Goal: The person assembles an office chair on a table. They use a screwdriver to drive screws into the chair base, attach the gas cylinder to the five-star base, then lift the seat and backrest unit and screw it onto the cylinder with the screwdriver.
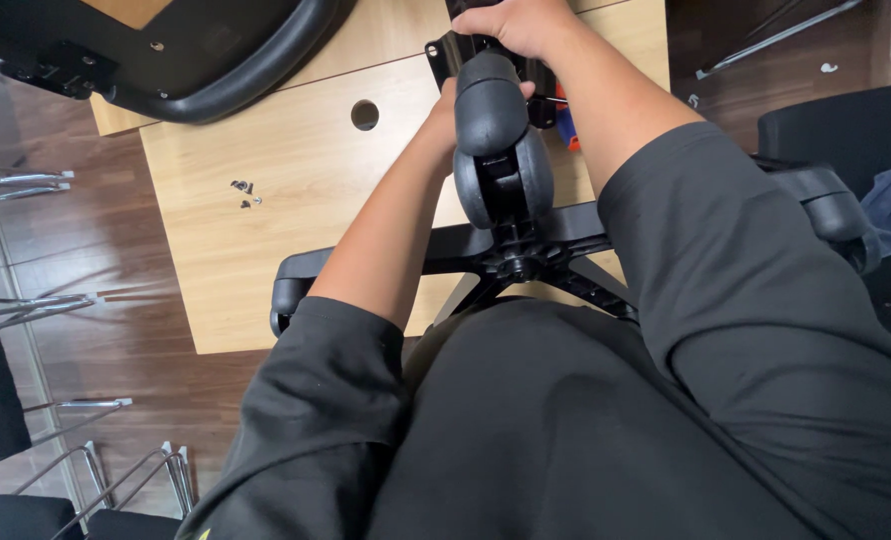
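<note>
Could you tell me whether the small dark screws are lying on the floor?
No, the small dark screws lie on the light wooden tabletop.

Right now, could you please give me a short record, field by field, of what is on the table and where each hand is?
surface: light wooden table with a round hole
main item: black chair base with a castor pointing up towards the camera
right hand: closed over a black metal bracket at the far end
left hand: behind the castor, mostly hidden; grip cannot be told
loose parts: small screws on the table
other: black seat part at the far left; chrome chair frames on the floor
</note>
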